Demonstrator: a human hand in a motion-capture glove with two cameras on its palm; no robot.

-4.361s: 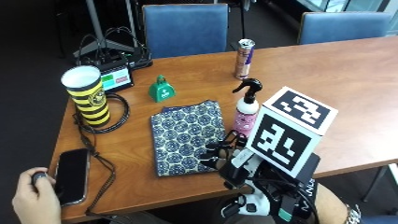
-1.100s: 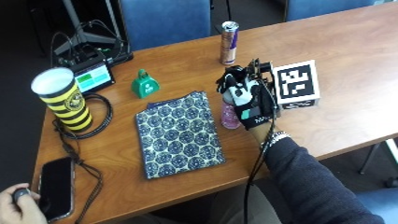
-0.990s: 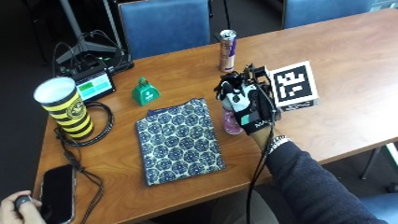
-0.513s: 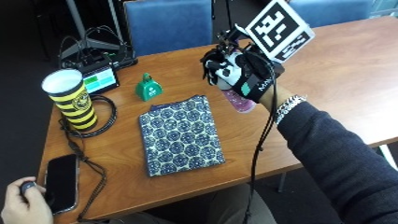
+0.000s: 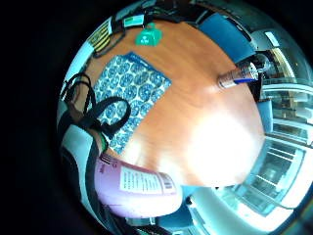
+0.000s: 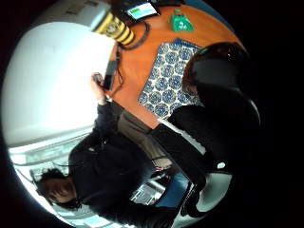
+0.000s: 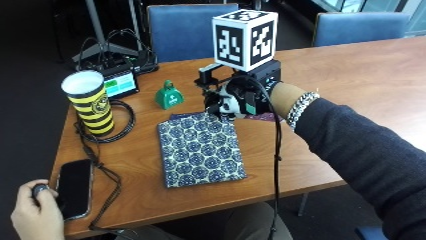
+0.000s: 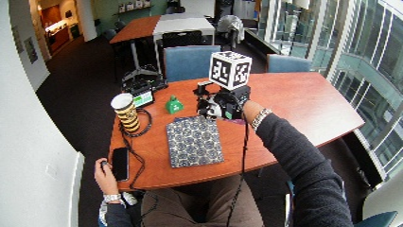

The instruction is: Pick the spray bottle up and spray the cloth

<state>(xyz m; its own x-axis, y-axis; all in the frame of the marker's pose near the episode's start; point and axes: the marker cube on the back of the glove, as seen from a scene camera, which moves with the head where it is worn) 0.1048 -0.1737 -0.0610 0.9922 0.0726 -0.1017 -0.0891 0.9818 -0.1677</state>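
My gloved right hand [image 7: 243, 98] grips the pink spray bottle [image 7: 261, 118] and holds it off the table, tilted, just past the far right corner of the cloth. The blue patterned cloth [image 7: 200, 155] lies flat on the wooden table [image 7: 346, 80], in front of and below the hand. In the wide outside view the hand [image 8: 224, 104] is above the cloth's [image 8: 193, 142] far edge. The little finger side palm view is partly filled by the bottle's pink labelled body [image 5: 138, 189], with the cloth [image 5: 130, 102] beyond it. The thumb side palm view shows the cloth [image 6: 172, 78] beside the dark glove.
A green bell [image 7: 170, 95] stands left of the hand. A yellow-and-black cup [image 7: 90, 102] and a small screen device [image 7: 120, 85] sit at the far left. A black phone [image 7: 73, 187] lies by the bare left hand [image 7: 32, 212]. A drink can [image 5: 237, 76] stands further back.
The hand closed round the standing bottle, lifted it off the table and carried it left. It now holds it tilted near the cloth's far corner.
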